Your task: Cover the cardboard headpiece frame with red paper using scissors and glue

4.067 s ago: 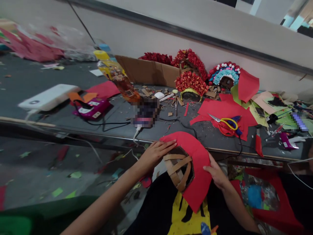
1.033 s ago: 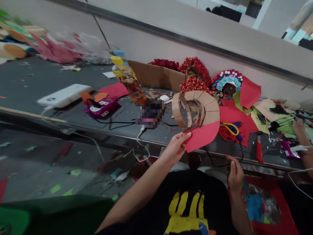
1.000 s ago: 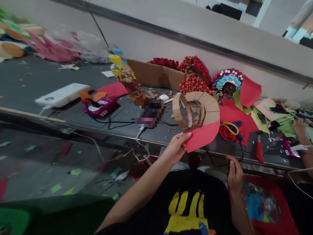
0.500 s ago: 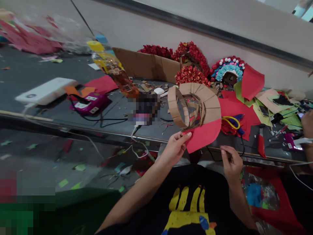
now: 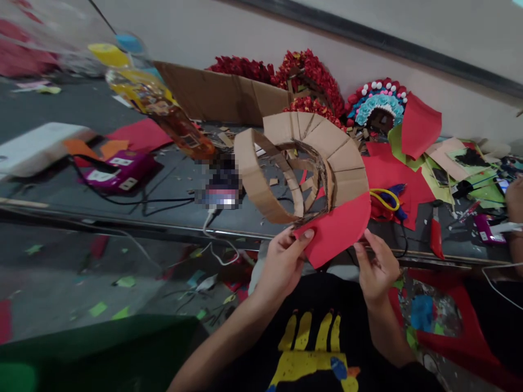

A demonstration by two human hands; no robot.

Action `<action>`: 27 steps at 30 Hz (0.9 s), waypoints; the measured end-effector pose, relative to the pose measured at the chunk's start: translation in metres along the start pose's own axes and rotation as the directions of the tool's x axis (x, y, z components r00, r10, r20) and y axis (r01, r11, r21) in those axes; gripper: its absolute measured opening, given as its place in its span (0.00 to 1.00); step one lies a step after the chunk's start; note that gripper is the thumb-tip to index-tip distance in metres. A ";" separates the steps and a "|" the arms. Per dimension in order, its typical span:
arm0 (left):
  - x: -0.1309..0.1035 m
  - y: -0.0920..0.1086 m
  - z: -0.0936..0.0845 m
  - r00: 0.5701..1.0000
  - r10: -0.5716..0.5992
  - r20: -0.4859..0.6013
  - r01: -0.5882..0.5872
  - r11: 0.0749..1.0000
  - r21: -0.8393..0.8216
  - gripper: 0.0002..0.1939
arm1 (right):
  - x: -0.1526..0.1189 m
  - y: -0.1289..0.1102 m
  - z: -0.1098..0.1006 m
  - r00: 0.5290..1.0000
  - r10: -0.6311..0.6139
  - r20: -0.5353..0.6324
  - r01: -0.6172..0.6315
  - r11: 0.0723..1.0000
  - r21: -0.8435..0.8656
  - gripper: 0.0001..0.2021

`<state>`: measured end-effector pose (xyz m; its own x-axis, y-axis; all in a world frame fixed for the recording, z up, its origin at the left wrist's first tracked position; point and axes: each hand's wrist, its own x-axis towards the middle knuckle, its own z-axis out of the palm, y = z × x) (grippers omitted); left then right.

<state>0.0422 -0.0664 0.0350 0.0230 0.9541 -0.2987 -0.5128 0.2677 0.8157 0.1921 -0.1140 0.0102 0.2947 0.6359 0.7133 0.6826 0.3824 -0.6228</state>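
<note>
A cardboard headdress frame (image 5: 347, 160), made of a wide flat arc with a cardboard band (image 5: 249, 169) looped on one side, is held up over the table's front edge. Red paper (image 5: 337, 226) covers its lower end. My left hand (image 5: 288, 256) pinches that end, thumb on the red paper and fingers underneath. At the outer edge of the red paper, my right hand (image 5: 376, 264) has its thumb and fingertips close together. Those fingertips meet the paper's rim; part of them is hidden behind it.
On the table stand a tilted drink bottle (image 5: 159, 103), a purple box (image 5: 118, 169), scissors (image 5: 394, 201) and a red-handled cutter (image 5: 436, 234). Behind are red flowered arcs (image 5: 310, 76) and a blue-red headdress (image 5: 378, 106). Another person's hand (image 5: 515, 198) is at the right edge.
My right hand has moved up and left to the red paper's edge, from being apart from it. The headdress frame has come nearer, still in my left hand.
</note>
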 end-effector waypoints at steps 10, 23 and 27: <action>-0.003 0.001 0.000 1.000 0.023 -0.006 -0.023 1.000 -0.019 0.21 | -0.002 -0.002 0.004 0.995 0.076 -0.067 -0.070 0.993 0.099 0.07; -0.002 -0.001 0.003 1.000 0.000 -0.025 -0.003 0.994 -0.105 0.23 | 0.007 0.000 0.000 1.000 -0.008 -0.007 0.009 0.992 0.124 0.09; -0.001 0.001 0.003 0.999 -0.012 -0.042 0.007 0.991 -0.134 0.21 | -0.001 0.005 -0.002 0.998 0.058 -0.031 -0.050 0.973 0.225 0.07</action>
<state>0.0440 -0.0670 0.0372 -0.0071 0.9441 -0.3296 -0.6230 0.2536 0.7400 0.1972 -0.1140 0.0072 0.3543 0.6361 0.6854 0.4991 0.4912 -0.7139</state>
